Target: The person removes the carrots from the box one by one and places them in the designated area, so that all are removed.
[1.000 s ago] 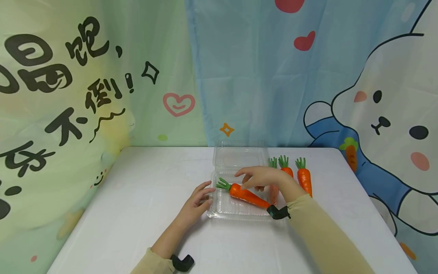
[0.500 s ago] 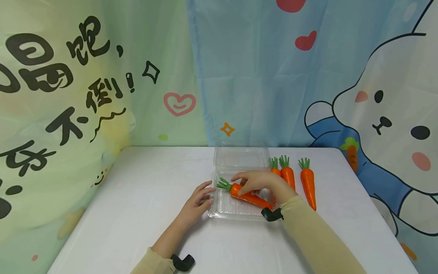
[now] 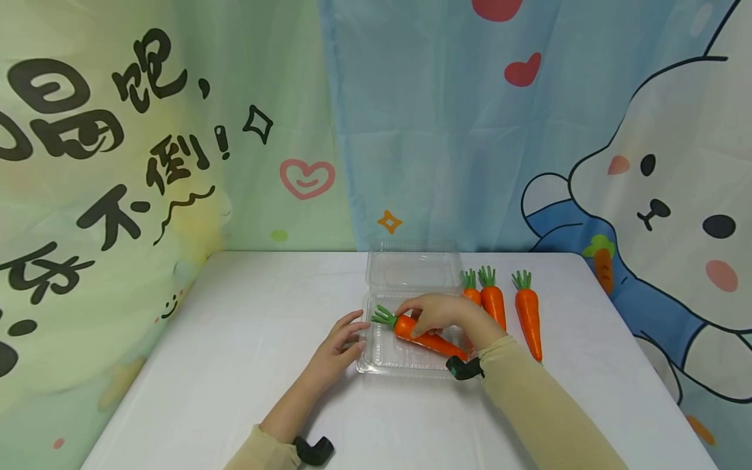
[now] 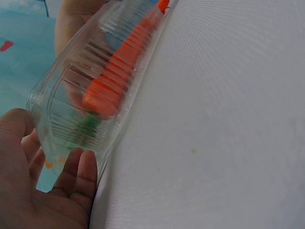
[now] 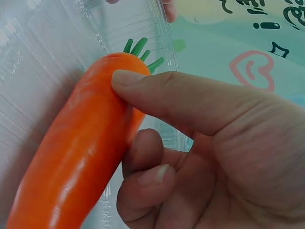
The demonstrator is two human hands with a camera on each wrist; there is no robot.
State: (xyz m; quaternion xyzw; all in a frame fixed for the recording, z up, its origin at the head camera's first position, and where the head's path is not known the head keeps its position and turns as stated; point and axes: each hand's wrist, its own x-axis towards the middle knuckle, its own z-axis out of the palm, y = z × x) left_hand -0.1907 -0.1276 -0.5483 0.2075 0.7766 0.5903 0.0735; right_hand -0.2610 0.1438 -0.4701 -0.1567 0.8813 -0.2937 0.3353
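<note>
A toy carrot (image 3: pixel 433 344) with green stalks lies slantwise in the base of a clear plastic clamshell box (image 3: pixel 405 373). My right hand (image 3: pixel 446 312) pinches it near the stalk end. In the right wrist view, the thumb presses the orange surface (image 5: pixel 71 152), while the index fingertip is hidden behind the carrot. My left hand (image 3: pixel 337 344) rests at the box's left side, its fingers loosely bent. The left wrist view has those fingertips (image 4: pixel 86 164) against the transparent wall (image 4: pixel 47 105), with the carrot showing through it.
Right of the box lie three more toy carrots: one partly behind my right arm (image 3: pixel 472 296), another beside it (image 3: pixel 492 304), and one farther right (image 3: pixel 529 323). The box's lid (image 3: pixel 414 269) stands open at the back. A printed curtain (image 3: pixel 423 130) hangs behind the white table (image 3: pixel 264 294).
My right hand has moved slightly left and down, and its thumb and fingers have closed on the carrot. The carrot's tip has shifted slightly. My left hand stays in place.
</note>
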